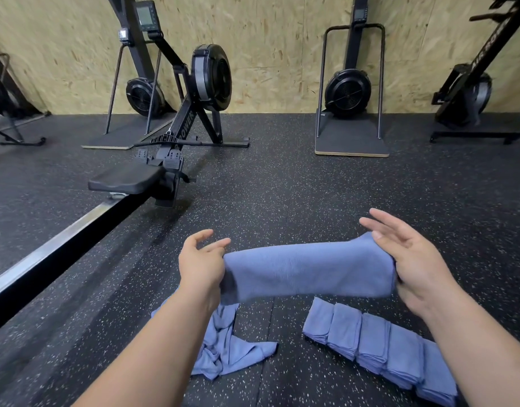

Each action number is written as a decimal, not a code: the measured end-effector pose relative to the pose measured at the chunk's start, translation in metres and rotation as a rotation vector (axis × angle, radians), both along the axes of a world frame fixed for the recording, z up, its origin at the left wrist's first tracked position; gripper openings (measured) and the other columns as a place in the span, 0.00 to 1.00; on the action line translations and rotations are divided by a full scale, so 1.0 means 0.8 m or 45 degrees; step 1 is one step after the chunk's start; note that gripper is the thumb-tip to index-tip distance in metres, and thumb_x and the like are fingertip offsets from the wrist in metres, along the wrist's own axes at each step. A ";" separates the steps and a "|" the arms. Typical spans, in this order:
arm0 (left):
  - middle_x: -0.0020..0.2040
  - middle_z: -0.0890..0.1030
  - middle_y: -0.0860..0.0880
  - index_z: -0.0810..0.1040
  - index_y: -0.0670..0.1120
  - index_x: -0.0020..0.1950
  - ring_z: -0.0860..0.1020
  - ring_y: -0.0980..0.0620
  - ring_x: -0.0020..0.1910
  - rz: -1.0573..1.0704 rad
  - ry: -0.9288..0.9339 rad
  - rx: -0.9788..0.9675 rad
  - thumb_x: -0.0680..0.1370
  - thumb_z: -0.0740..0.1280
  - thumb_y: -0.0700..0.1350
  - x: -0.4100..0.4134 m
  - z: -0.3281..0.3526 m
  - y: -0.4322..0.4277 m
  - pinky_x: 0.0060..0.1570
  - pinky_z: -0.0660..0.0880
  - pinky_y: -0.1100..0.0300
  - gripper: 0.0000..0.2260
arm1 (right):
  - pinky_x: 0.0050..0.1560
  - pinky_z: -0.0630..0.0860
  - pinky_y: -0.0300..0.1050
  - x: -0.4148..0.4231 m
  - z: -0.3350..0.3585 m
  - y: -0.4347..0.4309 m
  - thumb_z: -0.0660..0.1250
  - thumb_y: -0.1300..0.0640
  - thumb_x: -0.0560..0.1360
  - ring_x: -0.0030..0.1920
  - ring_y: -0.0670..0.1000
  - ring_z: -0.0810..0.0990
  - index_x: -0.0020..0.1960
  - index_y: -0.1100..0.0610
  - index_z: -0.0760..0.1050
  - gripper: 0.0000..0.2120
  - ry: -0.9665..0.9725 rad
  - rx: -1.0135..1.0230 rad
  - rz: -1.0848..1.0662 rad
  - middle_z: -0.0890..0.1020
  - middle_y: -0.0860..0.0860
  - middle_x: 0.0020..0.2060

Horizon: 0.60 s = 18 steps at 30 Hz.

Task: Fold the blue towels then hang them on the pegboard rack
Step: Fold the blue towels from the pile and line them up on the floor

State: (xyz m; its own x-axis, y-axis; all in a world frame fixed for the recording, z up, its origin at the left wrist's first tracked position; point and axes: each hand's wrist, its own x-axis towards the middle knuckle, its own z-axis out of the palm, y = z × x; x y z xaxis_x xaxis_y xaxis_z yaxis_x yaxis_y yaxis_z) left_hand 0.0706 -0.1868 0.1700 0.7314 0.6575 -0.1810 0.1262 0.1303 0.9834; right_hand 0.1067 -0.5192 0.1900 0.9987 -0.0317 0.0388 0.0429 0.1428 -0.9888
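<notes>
The floor (282, 183) is black rubber matting flecked with pale specks, seamed into large tiles. The far wall (270, 48) is clad in tan chipboard panels. A black rowing machine (191, 113) stands at the left, its metal rail (56, 248) running toward the near left and its seat (126, 179) on the rail. Against the wall stand two upright fan machines on flat boards, one at far left (144, 95) and one at right of centre (348, 92). Another black machine (470, 92) leans at far right. Light is even and soft.

Both hands (201, 261) (414, 259) stretch a folded blue towel (308, 270)
</notes>
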 end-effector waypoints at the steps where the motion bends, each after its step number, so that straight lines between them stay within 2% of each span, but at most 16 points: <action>1: 0.45 0.89 0.56 0.77 0.53 0.63 0.73 0.50 0.42 0.011 -0.010 -0.025 0.80 0.66 0.34 0.000 0.001 0.000 0.38 0.66 0.56 0.17 | 0.72 0.75 0.55 0.001 0.000 -0.001 0.65 0.66 0.84 0.63 0.51 0.83 0.66 0.49 0.82 0.18 0.008 0.021 0.007 0.87 0.50 0.60; 4: 0.41 0.88 0.59 0.77 0.54 0.64 0.71 0.50 0.40 -0.078 0.012 -0.024 0.81 0.71 0.38 0.000 0.003 0.000 0.39 0.66 0.55 0.16 | 0.71 0.76 0.62 0.003 -0.012 -0.004 0.67 0.64 0.84 0.61 0.55 0.85 0.61 0.47 0.85 0.15 -0.015 -0.162 -0.068 0.89 0.50 0.54; 6: 0.43 0.88 0.58 0.77 0.55 0.64 0.76 0.52 0.40 -0.206 0.027 -0.017 0.82 0.73 0.42 -0.001 0.008 -0.001 0.41 0.69 0.55 0.14 | 0.71 0.76 0.62 0.004 -0.018 -0.005 0.68 0.62 0.84 0.60 0.53 0.86 0.59 0.47 0.86 0.12 -0.036 -0.271 -0.085 0.89 0.49 0.51; 9: 0.51 0.89 0.56 0.77 0.56 0.67 0.84 0.54 0.54 -0.428 0.008 0.005 0.79 0.76 0.41 -0.003 0.014 0.003 0.55 0.75 0.50 0.19 | 0.70 0.77 0.53 0.004 -0.013 -0.009 0.72 0.63 0.80 0.60 0.50 0.86 0.61 0.51 0.84 0.12 -0.035 -0.238 -0.008 0.89 0.50 0.51; 11: 0.56 0.88 0.54 0.80 0.54 0.66 0.84 0.50 0.59 -0.583 -0.022 0.123 0.76 0.77 0.36 -0.005 0.017 0.007 0.56 0.77 0.49 0.23 | 0.66 0.78 0.49 0.001 -0.008 -0.015 0.76 0.69 0.75 0.60 0.49 0.86 0.62 0.51 0.84 0.20 -0.050 -0.256 0.110 0.88 0.49 0.55; 13: 0.58 0.88 0.54 0.82 0.53 0.65 0.84 0.49 0.59 -0.689 -0.065 0.295 0.74 0.77 0.31 -0.008 0.018 0.009 0.58 0.80 0.49 0.24 | 0.61 0.79 0.48 -0.001 -0.006 -0.021 0.76 0.74 0.72 0.60 0.48 0.86 0.63 0.49 0.84 0.26 -0.070 -0.338 0.189 0.87 0.47 0.58; 15: 0.57 0.88 0.55 0.84 0.52 0.62 0.84 0.52 0.58 -0.725 -0.089 0.462 0.72 0.75 0.28 -0.010 0.018 0.008 0.60 0.82 0.49 0.25 | 0.60 0.80 0.45 0.000 -0.006 -0.026 0.75 0.76 0.72 0.59 0.46 0.86 0.63 0.49 0.84 0.28 -0.099 -0.436 0.209 0.87 0.45 0.58; 18: 0.53 0.88 0.58 0.86 0.54 0.57 0.85 0.55 0.53 -0.725 -0.062 0.666 0.72 0.75 0.30 -0.010 0.016 0.009 0.58 0.83 0.50 0.22 | 0.59 0.80 0.36 0.004 -0.009 -0.030 0.73 0.78 0.72 0.58 0.44 0.86 0.61 0.48 0.84 0.28 -0.151 -0.566 0.204 0.88 0.44 0.57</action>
State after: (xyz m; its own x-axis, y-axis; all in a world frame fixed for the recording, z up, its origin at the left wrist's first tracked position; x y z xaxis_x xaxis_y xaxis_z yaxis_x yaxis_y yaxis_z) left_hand 0.0622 -0.1799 0.1826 0.9815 0.1687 0.0902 -0.0102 -0.4247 0.9053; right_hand 0.1098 -0.5430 0.1831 0.9776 0.1676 0.1275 0.1709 -0.2781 -0.9452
